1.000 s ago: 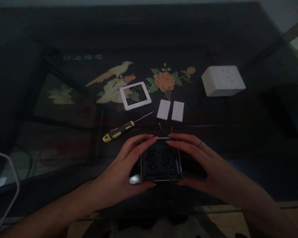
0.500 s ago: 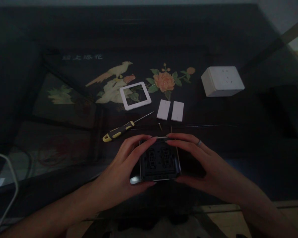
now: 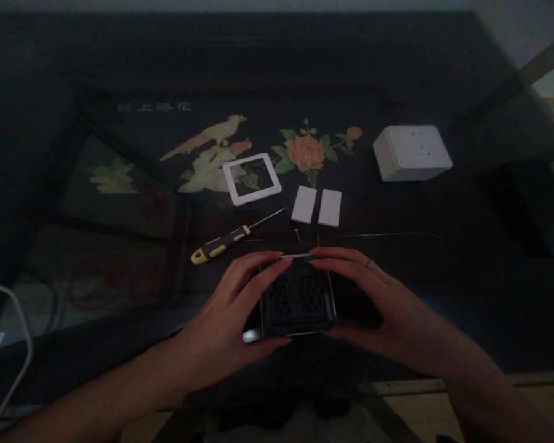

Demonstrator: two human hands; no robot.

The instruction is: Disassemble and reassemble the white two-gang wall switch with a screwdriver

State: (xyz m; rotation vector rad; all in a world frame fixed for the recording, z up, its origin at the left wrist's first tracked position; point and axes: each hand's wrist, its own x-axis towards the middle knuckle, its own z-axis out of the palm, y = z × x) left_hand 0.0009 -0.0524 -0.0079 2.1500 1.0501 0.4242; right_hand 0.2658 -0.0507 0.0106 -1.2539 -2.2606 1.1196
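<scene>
Head view: gripping one dark, pale-edged panel (image 3: 297, 311) with both hands, square between left fingers (image 3: 263, 277) and right fingers (image 3: 344, 269). With the left hand (image 3: 233, 301), clasping the left side, fingers bent and parted just wide enough to span the panel, tips at the far edge, thumb along the near edge. With the right hand (image 3: 381, 295), mirroring that hold, thumb at the near right corner, wearing a ring (image 3: 370, 264) on one finger. Facing up between the fingers: two slotted fittings, side by side on the panel. Whether lifted or resting on the glossy surface (image 3: 397, 215), cannot tell. Just beyond the fingertips: a screw (image 3: 298, 236) lying alone, and a second screw (image 3: 318, 239) close to the right fingertips. Farther beyond, near each other but apart: a left white plate (image 3: 304, 205) and a right white plate (image 3: 330, 208). Beyond the left fingers: a yellow-and-dark screwdriver (image 3: 220, 245), pointing away and rightward, then a white square frame (image 3: 257, 194), lying flat. Well beyond the right fingers: a white box (image 3: 415, 151). Well left of the left fingers: a pale cable (image 3: 26, 332).
</scene>
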